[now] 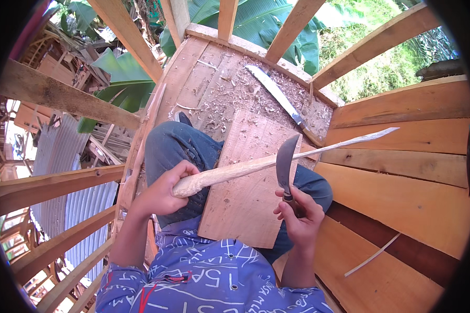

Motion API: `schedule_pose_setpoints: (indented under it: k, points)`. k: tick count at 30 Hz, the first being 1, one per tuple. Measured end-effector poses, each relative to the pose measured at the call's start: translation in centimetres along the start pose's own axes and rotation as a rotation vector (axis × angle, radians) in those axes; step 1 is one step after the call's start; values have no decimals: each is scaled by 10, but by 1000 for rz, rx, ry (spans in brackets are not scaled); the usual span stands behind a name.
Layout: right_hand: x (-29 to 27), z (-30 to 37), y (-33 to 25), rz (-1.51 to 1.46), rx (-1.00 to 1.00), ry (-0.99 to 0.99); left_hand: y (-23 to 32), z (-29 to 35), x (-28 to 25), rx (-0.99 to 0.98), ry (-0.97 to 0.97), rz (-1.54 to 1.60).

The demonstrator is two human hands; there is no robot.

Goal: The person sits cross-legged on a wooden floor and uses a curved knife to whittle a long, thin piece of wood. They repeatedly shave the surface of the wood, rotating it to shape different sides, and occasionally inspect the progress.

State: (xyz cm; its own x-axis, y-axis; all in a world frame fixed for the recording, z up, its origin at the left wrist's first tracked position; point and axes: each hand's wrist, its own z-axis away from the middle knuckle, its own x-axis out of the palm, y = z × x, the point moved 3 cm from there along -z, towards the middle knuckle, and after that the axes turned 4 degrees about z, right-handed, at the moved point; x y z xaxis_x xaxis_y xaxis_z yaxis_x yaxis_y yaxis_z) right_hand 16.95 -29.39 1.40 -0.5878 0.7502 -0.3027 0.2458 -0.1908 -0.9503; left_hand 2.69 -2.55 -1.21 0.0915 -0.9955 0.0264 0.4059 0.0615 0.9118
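Observation:
My left hand (167, 190) is closed round the stick near its thick end. This pale carved wooden stick (240, 169) slants up to the right across my lap and tapers to a thin tip beyond my right knee. In my right hand (300, 211) is a curved knife (285, 161), gripped by its short dark handle with the blade pointing up. The blade overlaps the stick's middle in this view; whether it touches the wood I cannot tell. Beneath the stick, a flat wooden board (250, 208) lies across my lap.
A machete (277, 91) lies on the plank floor (198, 78) among many wood shavings. Wooden rails (62, 188) stand on the left, and a plank wall (397, 198) on the right. One thin wood strip (373, 254) rests against that wall. Banana leaves (250, 23) hang beyond the far rails.

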Motion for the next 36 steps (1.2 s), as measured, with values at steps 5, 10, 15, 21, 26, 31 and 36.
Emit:
schedule_pose_setpoints:
  k: [5, 10, 15, 21, 26, 31, 36]
  points:
    - [5, -3, -6, -222, 53, 266, -7, -3, -3, 119, 24, -40]
    - [15, 10, 0, -1, 61, 38, -11, -5, -3, 135, 50, -35]
    - [25, 14, -9, -165, 73, 136, -13, -9, -3, 128, 39, -12]
    - [10, 3, -27, -293, 31, 323, -12, -8, -3, 177, 79, -36]
    - [24, 4, -25, 239, -184, -144, -13, -8, -2, 204, 101, -61]
    - [10, 12, -25, 77, 29, 182, -10, -8, -3, 161, 107, -72]
    - [1, 13, -28, -59, -11, 278, -5, -10, -1, 180, 112, -93]
